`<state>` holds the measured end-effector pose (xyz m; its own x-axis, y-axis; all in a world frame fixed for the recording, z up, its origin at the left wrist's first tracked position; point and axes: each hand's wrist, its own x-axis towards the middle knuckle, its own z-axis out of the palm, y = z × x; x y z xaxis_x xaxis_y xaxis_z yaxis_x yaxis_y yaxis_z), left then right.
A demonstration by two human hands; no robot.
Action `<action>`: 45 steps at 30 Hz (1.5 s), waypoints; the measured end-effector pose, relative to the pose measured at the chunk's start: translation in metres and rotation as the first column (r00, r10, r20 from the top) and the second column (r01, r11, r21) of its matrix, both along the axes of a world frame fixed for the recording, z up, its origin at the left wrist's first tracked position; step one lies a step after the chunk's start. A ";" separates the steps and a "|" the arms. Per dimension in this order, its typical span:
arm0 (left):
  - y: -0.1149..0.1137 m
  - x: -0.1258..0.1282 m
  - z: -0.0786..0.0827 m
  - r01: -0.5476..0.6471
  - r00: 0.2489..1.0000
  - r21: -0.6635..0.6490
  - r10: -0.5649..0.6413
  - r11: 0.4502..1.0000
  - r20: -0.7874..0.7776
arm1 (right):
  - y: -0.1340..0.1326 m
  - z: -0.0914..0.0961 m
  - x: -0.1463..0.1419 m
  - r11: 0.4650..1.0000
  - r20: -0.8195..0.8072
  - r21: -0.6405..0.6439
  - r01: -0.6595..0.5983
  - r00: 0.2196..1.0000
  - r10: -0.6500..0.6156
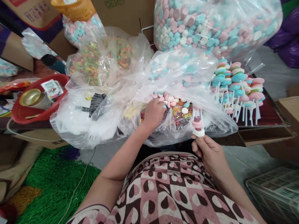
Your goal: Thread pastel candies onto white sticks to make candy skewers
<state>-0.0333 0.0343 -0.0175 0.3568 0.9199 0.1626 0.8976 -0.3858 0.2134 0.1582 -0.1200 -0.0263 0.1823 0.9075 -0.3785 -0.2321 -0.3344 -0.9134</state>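
Over an opened plastic bag at the table's front, my left hand (154,113) reaches down with its fingers curled against small pink, white and blue marshmallows (171,100). A bit of blue shows at its fingertips; whether they grip a piece is hidden. Colourful ring-shaped candies (177,114) lie beside it. To the right, my right hand (207,147) pinches a marshmallow skewer (198,126) between thumb and fingers. White marshmallow sits lowest on it, with pink and dark red pieces above. Behind the skewer, several thin white sticks (198,112) lie on the plastic.
Stacked marshmallow skewers (238,82) lie at the table's right. Behind stand a big marshmallow bag (217,28) and a bag of ring candies (93,62). A red basin (18,109) sits left. Below are green strands (56,183) and a white crate (275,189).
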 end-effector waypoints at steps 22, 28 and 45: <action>0.003 0.010 -0.002 0.124 0.869 -0.116 -0.051 0.986 0.492 | 0.000 -0.002 0.006 0.999 0.099 0.023 -0.033 0.995 0.031; -0.005 -0.003 -0.002 0.135 0.317 -0.423 0.366 0.896 0.875 | 0.024 0.013 -0.001 0.989 0.210 0.104 -0.109 0.974 0.085; -0.047 0.007 0.007 0.521 -0.118 -0.492 0.630 0.697 0.768 | 0.072 0.019 -0.033 0.951 0.271 0.238 -0.199 0.953 0.132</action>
